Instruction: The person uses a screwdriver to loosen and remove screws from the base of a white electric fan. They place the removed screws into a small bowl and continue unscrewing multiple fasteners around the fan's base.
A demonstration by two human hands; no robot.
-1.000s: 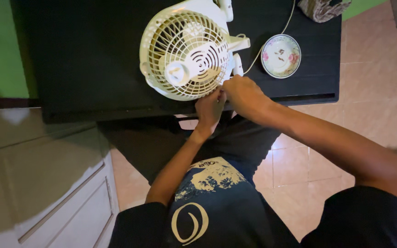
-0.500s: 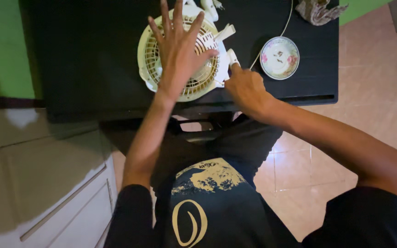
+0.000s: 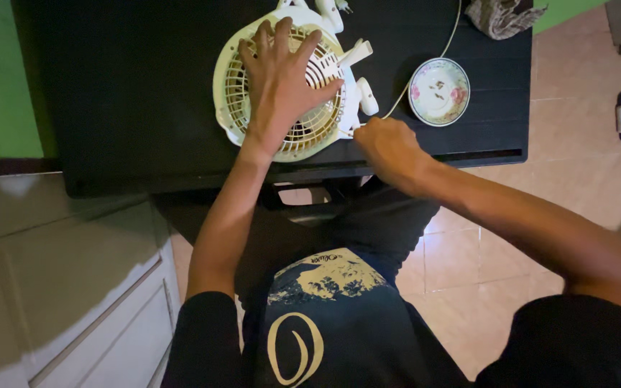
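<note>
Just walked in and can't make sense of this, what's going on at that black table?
A person is working on a small cream table fan that lies grille-up on a black table. The left hand is spread flat on the grille, pressing it down. The right hand is closed in a fist at the fan's near right edge, by the white stand parts; whether it holds something cannot be told. A small flowered bowl with a few tiny dark bits sits to the right, and the fan's white cord runs past it.
</note>
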